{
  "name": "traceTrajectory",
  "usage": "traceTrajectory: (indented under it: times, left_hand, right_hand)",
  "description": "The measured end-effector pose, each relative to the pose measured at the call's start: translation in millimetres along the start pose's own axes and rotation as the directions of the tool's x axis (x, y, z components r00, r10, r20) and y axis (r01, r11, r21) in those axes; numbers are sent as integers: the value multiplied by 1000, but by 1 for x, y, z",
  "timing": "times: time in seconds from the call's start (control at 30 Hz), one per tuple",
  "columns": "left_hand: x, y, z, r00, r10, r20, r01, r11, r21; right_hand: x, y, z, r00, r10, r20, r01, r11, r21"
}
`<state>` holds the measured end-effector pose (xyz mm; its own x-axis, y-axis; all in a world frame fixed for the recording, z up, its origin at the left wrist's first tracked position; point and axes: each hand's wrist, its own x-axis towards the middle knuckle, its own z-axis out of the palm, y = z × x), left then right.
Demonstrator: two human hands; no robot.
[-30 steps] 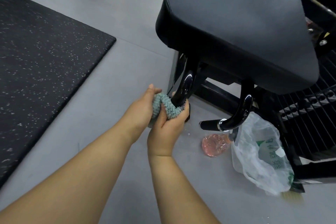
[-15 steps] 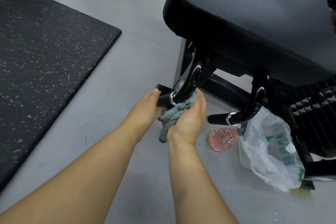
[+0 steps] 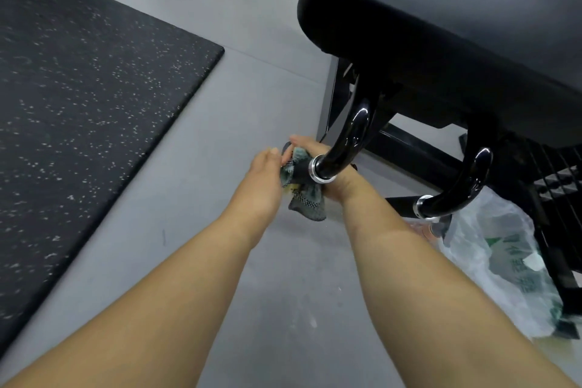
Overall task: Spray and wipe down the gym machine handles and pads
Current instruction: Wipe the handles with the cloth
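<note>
Cloth [image 3: 307, 202] now round handle grip [image 3: 299, 169]

The head-worn camera looks forward and steeply down along the left forearm [image 3: 189, 277] and right forearm [image 3: 425, 277], which run in from the bottom edge toward mid-frame. It sits close to the black seat pad [image 3: 456, 25] filling the upper right corner. The grey floor [image 3: 252, 72] lies farther below, and the speckled mat [image 3: 78, 88] reaches the left edge.
</note>
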<state>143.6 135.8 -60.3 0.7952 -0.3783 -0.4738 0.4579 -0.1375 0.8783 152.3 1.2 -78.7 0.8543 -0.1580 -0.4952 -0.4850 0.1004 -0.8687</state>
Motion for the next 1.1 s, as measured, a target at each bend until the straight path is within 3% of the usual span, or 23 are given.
traceTrajectory:
  times: [0.07, 0.13, 0.23, 0.37, 0.53, 0.7, 0.8, 0.93, 1.1]
  left_hand:
    - [-3, 1, -1, 999, 17, 45, -18, 999, 35]
    - [-2, 0, -2, 998, -4, 69, 1, 999, 42]
    - [-2, -3, -4, 994, 11, 111, -16, 999, 49]
    - [1, -5, 0, 997, -2, 83, 0, 1000, 24]
    - [13, -1, 5, 995, 13, -99, -18, 999, -51]
    - [24, -5, 8, 997, -42, -71, 26, 977, -210]
    - [27, -11, 15, 996, -62, -58, 48, 975, -217]
    - [26, -22, 19, 995, -98, -16, 94, 984, -150]
    - [24, -22, 15, 999, -54, -3, 53, 993, -101]
  right_hand:
    - [8, 0, -4, 997, 65, -51, -69, 994, -90]
    - [12, 5, -4, 993, 87, -79, -93, 993, -72]
    - [15, 25, -1, 990, 116, -76, -102, 980, 170]
    - [-3, 38, 8, 987, 50, -155, 37, 857, 515]
    - [-27, 29, 13, 952, -157, -261, 277, 804, 526]
    - [-36, 15, 14, 936, -284, -207, 351, 738, 576]
    - [-10, 40, 18, 953, -182, -242, 292, 769, 569]
    - [15, 58, 24, 980, 63, -190, 93, 694, 714]
    - [23, 48, 13, 987, 148, -59, -73, 753, 654]
